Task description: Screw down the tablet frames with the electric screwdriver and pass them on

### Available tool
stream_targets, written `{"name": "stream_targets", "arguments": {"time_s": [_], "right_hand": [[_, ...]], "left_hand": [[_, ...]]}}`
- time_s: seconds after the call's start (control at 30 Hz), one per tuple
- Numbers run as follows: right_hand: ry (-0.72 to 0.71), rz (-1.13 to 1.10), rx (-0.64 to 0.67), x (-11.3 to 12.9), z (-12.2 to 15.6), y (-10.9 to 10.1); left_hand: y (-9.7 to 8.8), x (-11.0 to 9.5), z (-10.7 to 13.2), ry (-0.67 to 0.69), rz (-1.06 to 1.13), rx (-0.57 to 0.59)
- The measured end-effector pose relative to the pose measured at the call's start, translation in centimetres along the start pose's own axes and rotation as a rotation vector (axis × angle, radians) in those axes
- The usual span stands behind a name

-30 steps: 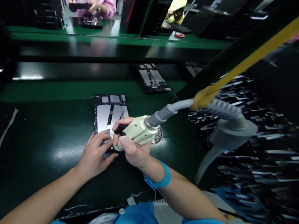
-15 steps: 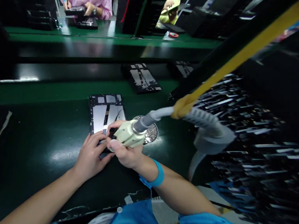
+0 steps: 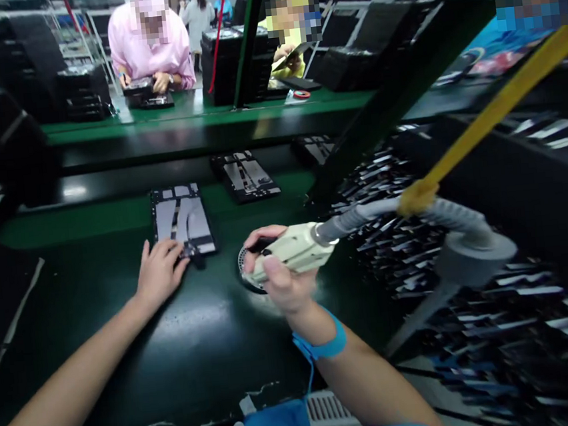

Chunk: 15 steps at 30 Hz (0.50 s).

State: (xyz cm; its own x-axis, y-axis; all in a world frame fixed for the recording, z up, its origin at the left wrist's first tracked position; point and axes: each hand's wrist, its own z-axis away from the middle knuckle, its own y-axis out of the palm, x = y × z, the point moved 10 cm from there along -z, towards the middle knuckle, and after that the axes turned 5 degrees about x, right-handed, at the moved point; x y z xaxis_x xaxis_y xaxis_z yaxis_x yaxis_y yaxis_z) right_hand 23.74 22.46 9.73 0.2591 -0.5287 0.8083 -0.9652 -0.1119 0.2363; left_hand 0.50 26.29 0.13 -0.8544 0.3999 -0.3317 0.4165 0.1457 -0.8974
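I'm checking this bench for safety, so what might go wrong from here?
The tool in the right hand is close to the round dish and might knock it. The left hand touches the panel, and a slip might shift it. The cord, tied to a yellow strap, might tug the tool.

Here's the first device [image 3: 184, 216] flat on the workbench [image 3: 192, 356], the left hand [image 3: 160, 272] at its near edge. To the right and closer in sits a round dish [image 3: 241, 265], with the right hand [image 3: 289, 289] and the power tool [image 3: 295, 251] over it. Behind, rightward, lies a second device [image 3: 250, 177]; a third device [image 3: 318, 148] farther right. Stacked pieces [image 3: 480, 328] crowd the right; a co-worker [image 3: 175, 52] is across, behind the far counter [image 3: 194, 118].
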Motion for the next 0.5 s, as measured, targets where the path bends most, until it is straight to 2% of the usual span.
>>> {"name": "stream_targets", "arguments": {"time_s": [0.1,0.2,0.27,0.33,0.43,0.5], "right_hand": [[-0.008,0.159,-0.071,-0.2,-1.0,-3.6],[0.001,0.384,-0.098,-0.2,-1.3,-5.3],[0.001,0.502,-0.096,0.4,-1.2,-5.4],[-0.012,0.533,-0.083,1.0,-1.0,-4.9],[-0.047,0.508,-0.021,1.4,-0.9,-3.8],[-0.087,0.53,0.029,1.3,-0.6,-3.4]], "left_hand": [[-1.6,4.1,-6.2,-0.096,-0.053,-0.035],[-1.7,5.2,-11.1,-0.169,-0.051,-0.031],[-0.1,4.2,-14.1,-0.191,-0.016,0.016],[2.5,2.6,-17.0,-0.232,0.03,0.086],[6.9,0.9,-21.3,-0.375,0.086,0.185],[9.0,0.4,-23.7,-0.498,0.117,0.214]]}}
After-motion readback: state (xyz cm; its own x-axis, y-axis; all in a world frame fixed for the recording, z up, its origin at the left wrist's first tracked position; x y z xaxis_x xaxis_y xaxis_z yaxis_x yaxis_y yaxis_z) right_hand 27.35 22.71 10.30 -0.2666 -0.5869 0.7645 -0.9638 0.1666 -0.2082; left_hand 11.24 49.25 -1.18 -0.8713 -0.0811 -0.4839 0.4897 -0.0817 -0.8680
